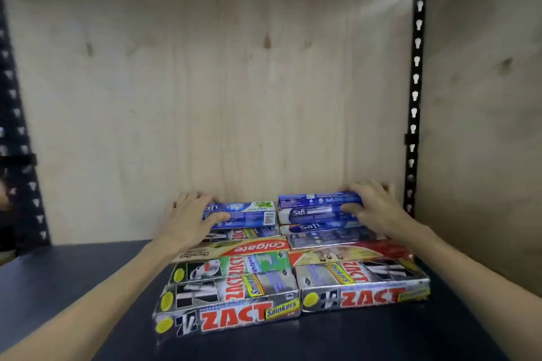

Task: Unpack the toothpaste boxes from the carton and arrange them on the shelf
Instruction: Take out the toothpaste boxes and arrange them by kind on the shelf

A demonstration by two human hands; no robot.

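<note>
Left hand (pixel 187 220) gripping left Safi stack (pixel 243 214), right hand (pixel 372 205) gripping right Safi stack (pixel 319 211), centre frame. Held from outer ends, probably to square stacks on shelf (pixel 73 287).

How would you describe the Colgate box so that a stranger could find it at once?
Look at the dark shelf in front of the plywood back panel, where toothpaste boxes lie in two columns. In the left column, the Colgate box lies flat behind the silver Zact boxes and before the blue Safi boxes. Only it shows a red band with white upside-down lettering.
</note>
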